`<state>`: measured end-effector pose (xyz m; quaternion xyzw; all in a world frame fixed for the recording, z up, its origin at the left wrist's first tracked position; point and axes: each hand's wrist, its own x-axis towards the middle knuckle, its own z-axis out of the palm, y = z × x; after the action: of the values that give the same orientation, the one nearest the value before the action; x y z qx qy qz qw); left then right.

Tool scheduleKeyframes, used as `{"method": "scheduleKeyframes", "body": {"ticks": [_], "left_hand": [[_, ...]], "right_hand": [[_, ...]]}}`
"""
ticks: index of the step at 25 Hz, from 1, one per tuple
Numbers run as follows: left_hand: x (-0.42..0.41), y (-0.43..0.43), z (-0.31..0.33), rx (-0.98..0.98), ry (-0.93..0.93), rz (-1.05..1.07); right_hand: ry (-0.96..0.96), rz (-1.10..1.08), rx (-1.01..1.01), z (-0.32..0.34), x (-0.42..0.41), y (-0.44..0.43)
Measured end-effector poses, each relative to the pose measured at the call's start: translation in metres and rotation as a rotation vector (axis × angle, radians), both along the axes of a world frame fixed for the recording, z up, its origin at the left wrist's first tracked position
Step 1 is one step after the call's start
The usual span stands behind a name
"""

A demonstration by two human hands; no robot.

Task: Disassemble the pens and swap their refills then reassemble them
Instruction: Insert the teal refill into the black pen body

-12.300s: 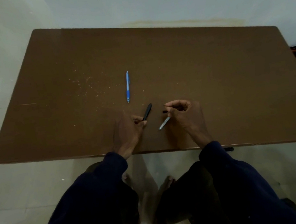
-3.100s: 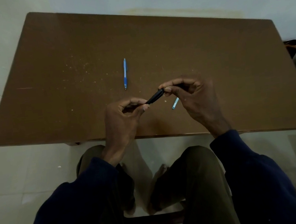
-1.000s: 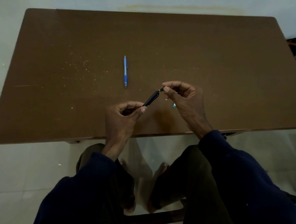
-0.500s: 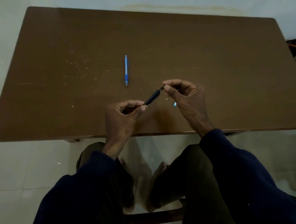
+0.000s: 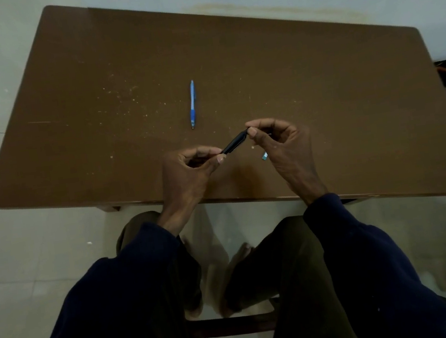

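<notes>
Over tabletop near edge: black pen held aloft, slanted.
Left hand: fingers pinch the pen's lower end.
Right hand: fingertips pinch its upper tip.
Blue pen: lying farther back, apart.
Risk: loosened small parts could drop and roll off the edge; pale blue piece beside the right hand is easily knocked.
</notes>
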<state>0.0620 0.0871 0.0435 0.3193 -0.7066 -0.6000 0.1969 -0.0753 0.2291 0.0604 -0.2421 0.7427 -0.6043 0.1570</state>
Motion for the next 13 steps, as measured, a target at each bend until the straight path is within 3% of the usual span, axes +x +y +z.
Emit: {"method": "scheduleKeyframes", "body": {"ticks": [10,13], "left_hand": [[0.010,0.000,0.001,0.025,0.057,0.009],[0.013,0.000,0.004,0.050,0.071,-0.025]], "right_hand": [[-0.025,0.042,0.024,0.007,0.005,0.001],[-0.141,0.042,-0.043,0.011,0.011,0.002]]}}
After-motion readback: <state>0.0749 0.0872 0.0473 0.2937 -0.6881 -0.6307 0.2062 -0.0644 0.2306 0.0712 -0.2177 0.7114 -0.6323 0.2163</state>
